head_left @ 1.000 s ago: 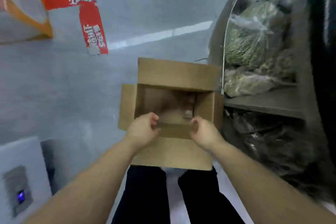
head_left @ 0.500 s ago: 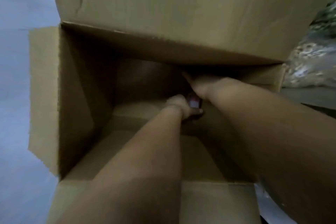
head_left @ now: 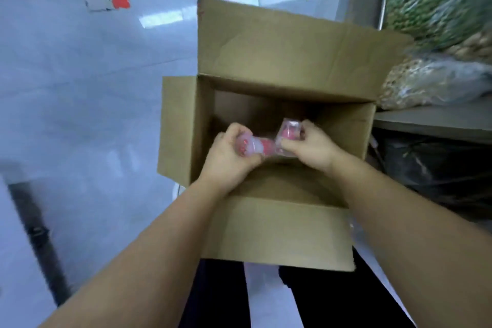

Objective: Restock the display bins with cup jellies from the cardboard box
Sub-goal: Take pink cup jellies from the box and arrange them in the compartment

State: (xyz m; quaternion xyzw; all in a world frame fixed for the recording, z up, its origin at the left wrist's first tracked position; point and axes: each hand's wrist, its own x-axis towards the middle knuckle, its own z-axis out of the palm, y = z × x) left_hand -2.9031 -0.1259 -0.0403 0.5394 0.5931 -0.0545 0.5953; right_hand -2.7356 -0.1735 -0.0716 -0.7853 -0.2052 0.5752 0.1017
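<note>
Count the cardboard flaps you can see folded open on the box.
3. The far flap stands up behind the opening, the left flap sticks out sideways, and the near flap hangs toward the person. A right flap may be hidden.

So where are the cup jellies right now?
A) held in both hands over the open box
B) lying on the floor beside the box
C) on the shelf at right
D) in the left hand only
A: the left hand and right hand each grip cup jellies above the open cardboard box.
</note>
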